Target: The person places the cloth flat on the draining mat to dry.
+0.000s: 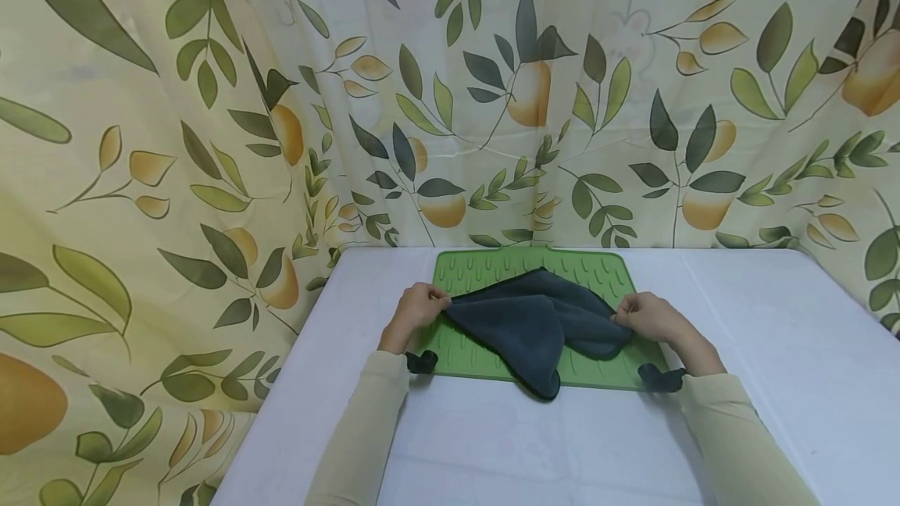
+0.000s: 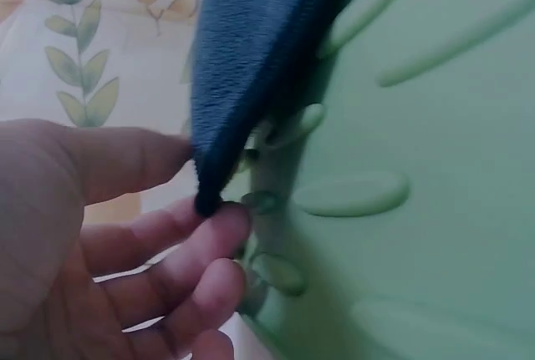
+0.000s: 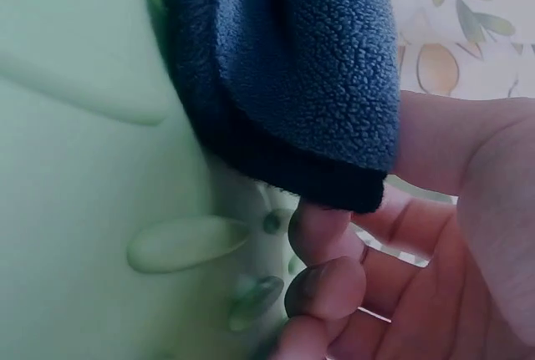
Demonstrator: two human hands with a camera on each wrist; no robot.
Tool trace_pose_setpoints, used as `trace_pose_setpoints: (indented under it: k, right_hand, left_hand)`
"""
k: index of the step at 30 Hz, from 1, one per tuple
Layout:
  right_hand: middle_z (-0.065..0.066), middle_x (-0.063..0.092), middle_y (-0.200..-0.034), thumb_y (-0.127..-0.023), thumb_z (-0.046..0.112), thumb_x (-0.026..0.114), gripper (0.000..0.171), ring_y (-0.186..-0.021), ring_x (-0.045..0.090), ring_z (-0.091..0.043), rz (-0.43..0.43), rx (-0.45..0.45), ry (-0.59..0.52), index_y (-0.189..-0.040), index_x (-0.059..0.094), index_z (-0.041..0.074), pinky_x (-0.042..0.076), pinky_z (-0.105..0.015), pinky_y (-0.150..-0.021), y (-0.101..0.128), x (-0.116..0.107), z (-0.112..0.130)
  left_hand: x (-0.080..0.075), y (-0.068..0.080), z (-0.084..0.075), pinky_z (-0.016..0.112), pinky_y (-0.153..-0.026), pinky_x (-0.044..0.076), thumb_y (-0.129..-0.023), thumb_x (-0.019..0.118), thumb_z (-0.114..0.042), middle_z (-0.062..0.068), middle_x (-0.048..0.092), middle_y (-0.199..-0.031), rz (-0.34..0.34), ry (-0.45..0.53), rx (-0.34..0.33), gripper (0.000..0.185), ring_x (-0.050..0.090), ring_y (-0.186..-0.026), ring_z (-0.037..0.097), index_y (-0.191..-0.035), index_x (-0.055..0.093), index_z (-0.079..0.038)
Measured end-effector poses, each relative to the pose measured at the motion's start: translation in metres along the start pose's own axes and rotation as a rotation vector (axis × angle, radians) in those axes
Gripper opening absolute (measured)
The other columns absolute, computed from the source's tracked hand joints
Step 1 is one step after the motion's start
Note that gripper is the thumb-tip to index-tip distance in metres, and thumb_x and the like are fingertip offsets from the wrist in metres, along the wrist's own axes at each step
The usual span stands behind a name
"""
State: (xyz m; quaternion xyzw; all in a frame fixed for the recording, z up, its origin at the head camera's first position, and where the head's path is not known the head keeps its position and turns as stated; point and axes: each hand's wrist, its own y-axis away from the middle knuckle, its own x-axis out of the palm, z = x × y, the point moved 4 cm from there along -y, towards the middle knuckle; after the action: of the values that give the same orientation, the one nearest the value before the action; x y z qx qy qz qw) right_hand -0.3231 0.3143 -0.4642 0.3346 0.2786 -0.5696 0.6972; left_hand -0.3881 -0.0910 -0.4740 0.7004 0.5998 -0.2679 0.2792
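A dark blue cloth (image 1: 534, 318) of soft, nubbly fleece with a matt pile and a stitched black edge lies on a green mat (image 1: 460, 272) that looks like smooth, matt silicone or rubber with raised oval ridges. The table (image 1: 773, 350) under it is covered in a smooth, white, slightly creased sheet. Behind hangs a thin woven fabric curtain (image 1: 211, 139), matt, printed with leaves and fruit.
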Motion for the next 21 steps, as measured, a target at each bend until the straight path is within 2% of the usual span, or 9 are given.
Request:
trace_pose_setpoints:
  k: [5,10,12,15,18,21]
  right_hand:
    - [-0.003,0.057,-0.08,-0.098,0.025,0.064,0.025,-0.072,0.049,-0.019,0.001,0.01,0.019,-0.085,0.063,0.004,0.039,-0.031,-0.061,0.001,-0.003,0.002]
    - [-0.012,0.062,-0.092,-0.101,0.033,0.061,0.034,-0.083,0.054,-0.025,-0.05,0.038,0.026,-0.098,0.066,-0.001,0.042,-0.032,-0.066,0.002,-0.009,0.003]
    - [-0.018,0.066,-0.1,-0.102,0.034,0.059,0.038,-0.09,0.059,-0.03,-0.072,0.039,0.026,-0.105,0.066,-0.003,0.046,-0.034,-0.069,0.002,-0.011,0.004]
    - [-0.026,0.068,-0.111,-0.103,0.034,0.057,0.042,-0.101,0.063,-0.039,-0.093,0.023,0.025,-0.113,0.065,-0.006,0.052,-0.043,-0.077,0.001,-0.012,0.007]
    - [-0.03,0.066,-0.119,-0.104,0.034,0.057,0.044,-0.109,0.063,-0.044,-0.123,-0.016,0.018,-0.119,0.064,-0.006,0.053,-0.05,-0.083,0.001,-0.013,0.015]
    - [-0.028,0.067,-0.117,-0.103,0.033,0.058,0.042,-0.106,0.063,-0.042,-0.149,-0.059,0.016,-0.119,0.065,-0.005,0.053,-0.049,-0.081,0.002,-0.015,0.026]
  left_hand:
    - [-0.003,0.004,-0.003,0.034,-0.078,0.052,-0.095,0.072,-0.029,0.009,0.073,-0.106,0.081,-0.013,-0.011,0.032,0.064,-0.089,0.02,-0.117,0.074,-0.006]
    - [-0.005,0.007,-0.005,0.039,-0.086,0.054,-0.096,0.071,-0.03,0.009,0.076,-0.098,0.14,0.005,-0.03,0.037,0.067,-0.092,0.022,-0.121,0.07,-0.003]
    - [-0.005,0.007,-0.004,0.037,-0.083,0.054,-0.097,0.07,-0.031,0.007,0.075,-0.096,0.142,0.013,-0.037,0.033,0.066,-0.089,0.02,-0.116,0.073,-0.004]
    - [-0.006,0.008,-0.001,0.031,-0.069,0.051,-0.098,0.068,-0.032,0.004,0.07,-0.088,0.131,0.008,-0.058,0.028,0.061,-0.077,0.017,-0.097,0.075,-0.006]
    - [-0.007,0.008,0.001,0.027,-0.061,0.045,-0.099,0.066,-0.036,0.002,0.065,-0.081,0.126,-0.002,-0.084,0.033,0.054,-0.068,0.015,-0.082,0.073,-0.009]
    - [-0.006,0.007,0.004,0.028,-0.061,0.044,-0.099,0.066,-0.037,0.003,0.065,-0.08,0.142,-0.012,-0.102,0.035,0.054,-0.069,0.016,-0.08,0.071,-0.009]
